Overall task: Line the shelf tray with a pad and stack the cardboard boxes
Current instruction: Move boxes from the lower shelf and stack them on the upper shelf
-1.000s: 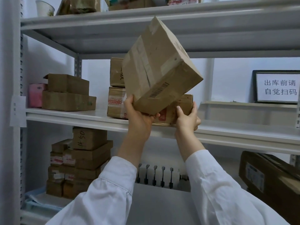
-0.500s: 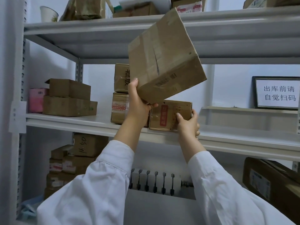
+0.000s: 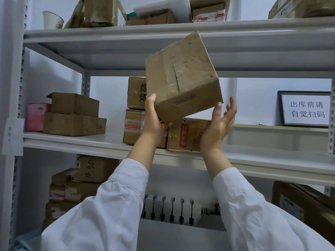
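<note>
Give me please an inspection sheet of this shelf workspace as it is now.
Surface: middle shelf, white, carries boxes.
Job's things: tilted box held in the air above the red-label box; two-box stack to the left of that.
Clutter: pink box at the far left; cup on the top shelf.
Grips: left grip holds the tilted box at its lower left corner; right grip open, beside the lower right corner.
Cables: nothing seen.
Surroundings: sign at the right, radiator below, more boxes lower left.
</note>
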Demonstrator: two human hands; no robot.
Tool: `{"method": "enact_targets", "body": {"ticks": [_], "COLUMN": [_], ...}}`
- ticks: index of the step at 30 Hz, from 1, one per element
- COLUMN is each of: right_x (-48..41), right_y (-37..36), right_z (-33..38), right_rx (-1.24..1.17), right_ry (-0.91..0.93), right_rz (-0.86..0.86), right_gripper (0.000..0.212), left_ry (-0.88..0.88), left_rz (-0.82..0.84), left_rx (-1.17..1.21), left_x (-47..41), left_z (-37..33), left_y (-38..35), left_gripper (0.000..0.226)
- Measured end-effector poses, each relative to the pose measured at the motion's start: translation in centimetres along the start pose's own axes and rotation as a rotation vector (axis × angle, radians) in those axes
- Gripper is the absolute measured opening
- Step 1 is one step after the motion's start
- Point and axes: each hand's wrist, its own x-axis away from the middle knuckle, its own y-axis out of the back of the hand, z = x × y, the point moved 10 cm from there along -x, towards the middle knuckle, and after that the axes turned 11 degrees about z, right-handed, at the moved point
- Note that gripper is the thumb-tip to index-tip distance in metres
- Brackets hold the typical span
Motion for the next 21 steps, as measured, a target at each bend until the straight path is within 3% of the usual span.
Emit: {"method": "enact_targets", "body": {"ticks": [2,5,8,10,15,21], "right_x": [-0.5,-1.8,-3.1,-4.1,-6.2,-8.0], "right_y": [-1.7,-3.8,-4.4,-5.1,-7.6,-11.2], "right_z": [1.6,2.0,2.1,2.2,2.4,2.1], "right_rx": [-0.029,-0.063,-0.083,-0.092,-0.124,-0.098], "right_ry": [0.101,0.103,0.109,0.11,0.119,0.105], "right_rz": [0.132,0.268,0.253,0.242,0.281,0.333], "right_gripper": [0.057,0.066,0.065,0.054,0.047,0.039], "left_ry": [-0.016,-0.095,-0.157,-0.152,-0.188,-0.286], "left_rz": [0.001,0.008,0.073,0.119,0.147,-0.102], "left_rx": [-0.04,-0.128,-0.195,-0.257,-0.324,-0.427], "left_x": [-0.4,-1.1,-1.9,-3.0,-6.1,-8.4], "left_z": [-0.6,-2.2,-4.2,-4.8,-7.4,-9.5], "left_y": [0.0,0.1,-0.2,0.0,1.5,4.9], "left_gripper": [0.043,0.049,0.093,0.109,0.061,0.045]}}
